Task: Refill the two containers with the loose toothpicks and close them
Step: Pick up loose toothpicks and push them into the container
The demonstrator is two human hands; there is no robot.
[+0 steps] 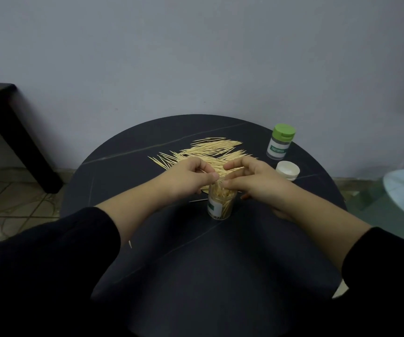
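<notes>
Where the clear container, a small upright cylinder with a white-and-green label, stands mid-worktop, I see pale wooden toothpicks bristling from its open mouth. My left hand pinches some at the rim. My right hand arches over it, fingers curled; I cannot tell whether it holds anything. Just beyond lies the loose pile. Far right stand a green-capped container and a round white lid.

Dim, flat, cool light casts only faint shadows. Pale toothpicks stand out against the black table; dark sleeves lose detail. Edges bend; everything looks slightly soft.
</notes>
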